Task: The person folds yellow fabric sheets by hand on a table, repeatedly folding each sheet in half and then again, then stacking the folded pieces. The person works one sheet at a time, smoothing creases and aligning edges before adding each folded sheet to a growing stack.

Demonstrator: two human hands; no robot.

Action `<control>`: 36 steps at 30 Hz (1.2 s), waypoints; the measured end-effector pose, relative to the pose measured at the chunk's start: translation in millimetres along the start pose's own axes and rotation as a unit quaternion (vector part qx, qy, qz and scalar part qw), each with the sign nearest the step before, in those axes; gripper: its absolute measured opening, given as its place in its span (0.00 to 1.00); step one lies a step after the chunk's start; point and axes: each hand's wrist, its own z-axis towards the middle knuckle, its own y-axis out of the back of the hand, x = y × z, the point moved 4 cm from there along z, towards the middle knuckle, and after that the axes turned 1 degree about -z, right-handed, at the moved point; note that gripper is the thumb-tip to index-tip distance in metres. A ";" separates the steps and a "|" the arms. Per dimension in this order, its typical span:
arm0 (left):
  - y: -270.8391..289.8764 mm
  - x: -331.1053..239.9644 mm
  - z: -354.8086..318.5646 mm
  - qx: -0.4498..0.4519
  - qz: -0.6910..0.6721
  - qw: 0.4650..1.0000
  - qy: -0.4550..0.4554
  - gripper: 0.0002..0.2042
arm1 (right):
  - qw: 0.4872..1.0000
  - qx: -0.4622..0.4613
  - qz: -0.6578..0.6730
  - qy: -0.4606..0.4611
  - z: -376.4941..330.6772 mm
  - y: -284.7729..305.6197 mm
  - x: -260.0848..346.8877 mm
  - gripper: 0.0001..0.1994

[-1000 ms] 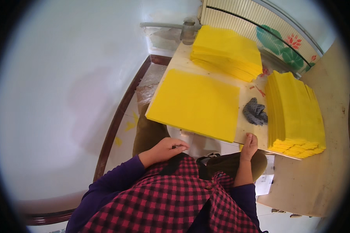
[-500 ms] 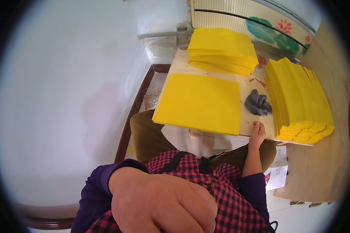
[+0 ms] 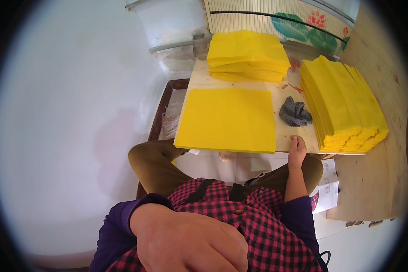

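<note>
My left hand (image 3: 192,240) is large and close in the lower middle, its back toward me. Its fingers are bent and pressed together, running out past the lower edge, so whatever they may hold is hidden. At the table's front edge rests my right hand (image 3: 297,149), curled closed with the thumb against the fingers and nothing visible in it. Left of it lies a flat pile of yellow sheets (image 3: 226,120), squared up near the front edge. Just beyond my right hand is a crumpled dark grey cloth (image 3: 294,112).
A thicker yellow stack (image 3: 247,52) stands at the back of the table (image 3: 283,138). Another tall, layered yellow stack (image 3: 342,106) leans along the right side by a wooden panel (image 3: 371,181). A glass jar (image 3: 198,45) stands at the back left corner. Red scraps (image 3: 295,88) lie between the stacks.
The view has shifted slightly, so the table and stacks appear a little further left. Both hands keep about the same pose, and the yellow sheets lie as before.
</note>
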 end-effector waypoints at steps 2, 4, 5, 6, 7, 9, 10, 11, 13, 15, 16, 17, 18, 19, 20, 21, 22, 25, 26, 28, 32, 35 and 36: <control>1.9 1.1 -0.3 0.003 -0.004 1.000 0.013 0.10 | 1.000 0.005 -0.009 0.007 0.2 -0.8 0.4 0.12; 2.0 2.6 -0.9 -0.004 -0.007 1.000 0.021 0.10 | 1.000 0.010 -0.016 0.018 0.2 -0.1 1.5 0.11; 1.6 3.0 -1.4 -0.013 -0.016 0.999 0.030 0.11 | 0.999 0.012 -0.018 0.026 0.2 0.6 2.3 0.11; 1.2 3.4 -2.2 -0.021 -0.024 0.999 0.038 0.11 | 0.999 0.016 -0.011 0.032 -0.7 1.3 3.0 0.11; 1.2 3.0 -3.1 -0.031 -0.039 0.997 0.051 0.11 | 0.999 0.017 -0.025 0.038 -2.0 2.2 3.8 0.10; 4.5 4.4 -5.9 -0.039 -0.044 0.997 0.047 0.12 | 0.999 0.022 -0.028 0.042 -3.6 3.3 5.4 0.09; 6.8 7.0 -7.7 -0.039 -0.032 0.998 0.031 0.12 | 0.997 0.022 -0.046 0.064 -4.6 3.9 8.2 0.09; 9.7 7.6 -9.2 -0.034 -0.024 0.999 0.023 0.12 | 0.995 0.024 -0.057 0.076 -5.9 4.8 10.5 0.08; 16.9 8.6 -11.2 -0.019 -0.015 1.000 0.014 0.12 | 0.992 0.025 -0.079 0.097 -8.4 5.3 15.9 0.07; 22.2 7.4 -12.4 -0.030 -0.019 0.999 0.029 0.12 | 0.988 0.023 -0.101 0.113 -9.4 5.3 21.2 0.07; 21.7 5.0 -12.4 -0.053 -0.025 0.997 0.044 0.12 | 0.987 0.024 -0.110 0.117 -9.7 4.9 23.3 0.06; 25.1 4.9 -13.6 -0.055 -0.022 0.997 0.046 0.12 | 0.986 0.025 -0.115 0.118 -10.3 4.6 24.9 0.06; 28.6 4.8 -14.9 -0.057 -0.019 0.997 0.047 0.12 | 0.985 0.027 -0.121 0.119 -10.5 4.5 26.3 0.06; 36.8 6.2 -17.8 -0.040 -0.007 0.999 0.034 0.12 | 0.983 0.031 -0.127 0.127 -10.9 4.2 27.8 0.05; 43.1 6.9 -20.5 -0.024 0.008 0.999 0.033 0.12 | 0.981 0.036 -0.133 0.133 -11.6 4.1 28.4 0.05; 49.8 7.8 -22.9 -0.009 0.024 0.999 0.032 0.11 | 0.981 0.040 -0.136 0.135 -12.9 4.3 29.2 0.05; 54.7 7.3 -25.7 0.008 0.044 0.998 0.041 0.11 | 0.981 0.040 -0.135 0.132 -14.1 5.2 28.7 0.04; 87.3 -0.4 -41.6 0.041 0.122 0.982 0.139 0.10 | 0.985 0.049 -0.116 0.119 -14.6 6.1 26.9 0.04; 102.4 -5.1 -50.2 0.055 0.143 0.971 0.185 0.10 | 0.985 0.056 -0.114 0.114 -14.0 6.8 26.6 0.04; 141.3 -8.9 -75.6 -0.026 0.308 0.914 0.264 0.10 | 0.990 0.069 -0.097 0.076 -11.3 8.2 25.1 0.04; 213.5 -8.4 -158.3 -0.249 0.443 0.740 0.440 0.07 | 0.994 0.092 -0.059 0.005 -4.8 8.0 34.0 0.05; 246.7 -7.5 -208.5 -0.295 0.446 0.688 0.491 0.07 | 0.993 0.109 -0.034 0.006 -3.6 2.0 54.7 0.05; 254.7 -7.5 -218.9 -0.293 0.457 0.680 0.493 0.06 | 0.992 0.121 -0.015 0.023 -2.7 -3.8 64.0 0.05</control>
